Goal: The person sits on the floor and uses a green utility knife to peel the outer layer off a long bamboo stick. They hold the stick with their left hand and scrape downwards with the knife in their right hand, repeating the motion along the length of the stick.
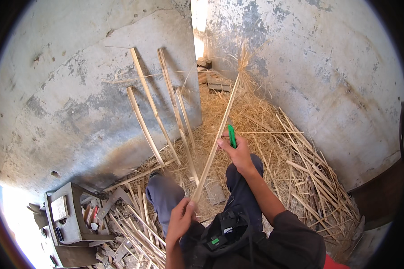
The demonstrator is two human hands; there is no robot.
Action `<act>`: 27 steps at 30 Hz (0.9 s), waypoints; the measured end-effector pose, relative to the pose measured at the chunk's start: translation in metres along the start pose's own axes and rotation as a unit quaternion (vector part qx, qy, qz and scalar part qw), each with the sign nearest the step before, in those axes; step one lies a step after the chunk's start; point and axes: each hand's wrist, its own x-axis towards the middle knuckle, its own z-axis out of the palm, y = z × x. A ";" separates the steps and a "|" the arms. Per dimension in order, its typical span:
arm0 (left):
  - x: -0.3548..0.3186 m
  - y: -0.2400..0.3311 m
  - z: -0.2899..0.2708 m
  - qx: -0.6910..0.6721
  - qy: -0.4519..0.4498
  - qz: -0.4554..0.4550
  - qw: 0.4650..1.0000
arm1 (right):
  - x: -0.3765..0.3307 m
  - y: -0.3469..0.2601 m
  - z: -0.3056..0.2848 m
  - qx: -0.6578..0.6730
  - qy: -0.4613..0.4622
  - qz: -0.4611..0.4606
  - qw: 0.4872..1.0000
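Here's the wooden strip [221,127], slanting from low in the centre to just right of top centre, a burst of curled shavings [243,62] at its far tip. The left hand [180,218] is clasped round the near end, lower centre; the right hand [239,154], mid-frame, grips a green knife [231,136] and pinches the strip too! Sticks [146,126] lean on the wall [67,121] at upper left, and a stick pile [321,184] sprawls lower right.
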 end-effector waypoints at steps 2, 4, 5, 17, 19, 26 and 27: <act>0.001 0.004 -0.003 0.051 0.010 0.033 0.998 | -0.002 0.000 0.000 -0.013 -0.016 -0.008 1.000; 0.006 0.017 -0.004 0.111 0.034 0.086 0.990 | -0.006 0.000 0.002 -0.014 -0.028 -0.015 0.999; 0.007 0.027 -0.003 0.125 0.041 0.090 0.987 | -0.008 0.000 0.005 -0.008 -0.034 -0.020 0.999; 0.027 0.049 0.002 0.004 -0.077 0.040 0.996 | -0.029 -0.024 0.015 0.017 -0.088 -0.005 0.996; 0.023 0.051 0.008 -0.029 -0.073 0.027 0.997 | -0.031 -0.025 0.012 0.032 -0.095 0.000 0.995; 0.024 0.057 0.021 -0.033 -0.038 0.034 0.998 | -0.040 -0.009 -0.009 -0.177 -0.101 -0.147 0.968; 0.025 0.057 0.022 -0.014 -0.019 0.046 0.999 | -0.042 -0.007 -0.010 -0.213 -0.111 -0.177 0.954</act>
